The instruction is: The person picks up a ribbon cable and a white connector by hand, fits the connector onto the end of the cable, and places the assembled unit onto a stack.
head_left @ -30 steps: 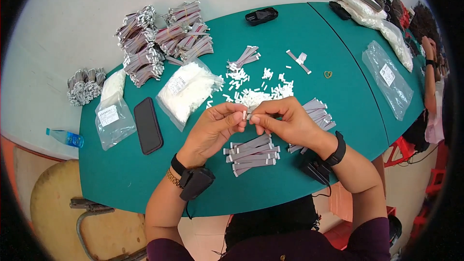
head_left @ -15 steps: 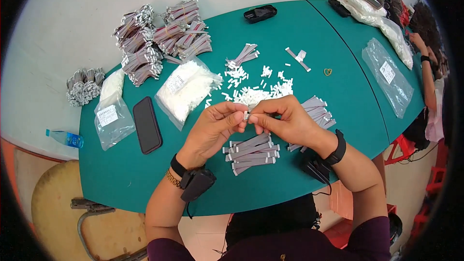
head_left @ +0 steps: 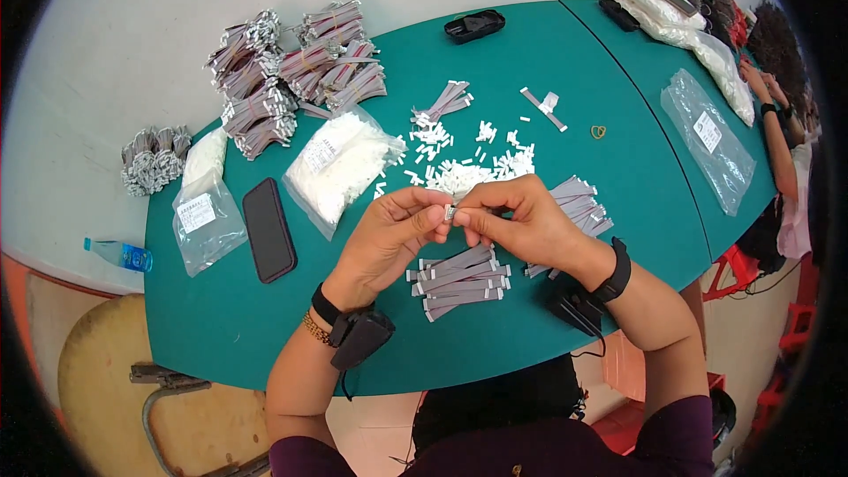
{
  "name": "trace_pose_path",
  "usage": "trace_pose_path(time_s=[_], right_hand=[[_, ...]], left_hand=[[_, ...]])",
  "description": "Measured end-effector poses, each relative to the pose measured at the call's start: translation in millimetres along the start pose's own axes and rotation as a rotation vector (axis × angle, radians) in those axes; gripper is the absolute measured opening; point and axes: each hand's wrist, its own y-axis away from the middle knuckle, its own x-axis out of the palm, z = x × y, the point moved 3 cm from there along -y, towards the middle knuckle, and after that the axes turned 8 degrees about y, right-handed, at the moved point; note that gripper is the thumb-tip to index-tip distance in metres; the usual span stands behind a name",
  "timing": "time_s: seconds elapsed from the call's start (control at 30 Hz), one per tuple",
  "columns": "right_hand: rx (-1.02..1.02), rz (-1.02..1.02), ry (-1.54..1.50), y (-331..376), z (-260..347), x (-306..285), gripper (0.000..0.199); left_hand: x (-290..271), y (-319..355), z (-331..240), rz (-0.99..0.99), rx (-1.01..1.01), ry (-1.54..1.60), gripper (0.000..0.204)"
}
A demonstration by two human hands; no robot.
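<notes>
My left hand (head_left: 393,238) and my right hand (head_left: 517,221) meet fingertip to fingertip above the green table (head_left: 230,327), pinching one small white connector piece (head_left: 450,211) between them. Whether a ribbon strip hangs from it is hidden by the fingers. Directly below the hands lies a stack of short grey ribbon cable strips (head_left: 461,279). A second pile of grey strips (head_left: 579,203) lies behind my right hand. Loose white connector pieces (head_left: 464,172) are scattered just beyond the fingers.
A black phone (head_left: 268,230) and clear bags of white parts (head_left: 340,168) lie to the left. Bundled grey cables (head_left: 291,71) are piled at the far left. A clear bag (head_left: 715,146) lies right, where another person's arm (head_left: 777,137) rests. A water bottle (head_left: 119,254) lies off the table's left edge.
Both hands stay together over the grey strips, with only small finger shifts on the white piece. Nothing on the table has moved.
</notes>
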Motion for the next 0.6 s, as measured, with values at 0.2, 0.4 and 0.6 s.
trace_pose_path(time_s=[0.2, 0.4, 0.6], right_hand=[[-0.012, -0.006, -0.021, 0.4, 1.7, 0.5, 0.012], [0.002, 0.0, -0.036, 0.6, 1.6, 0.7, 0.013], [0.024, 0.004, -0.066, 0.7, 2.2, 1.3, 0.014]], left_hand=[[1.0, -0.2, -0.3, 0.008, 0.005, -0.016, 0.017], [0.4, -0.3, -0.3, 0.025, 0.008, -0.024, 0.016], [0.0, -0.4, 0.8, 0.038, 0.004, -0.004, 0.016]])
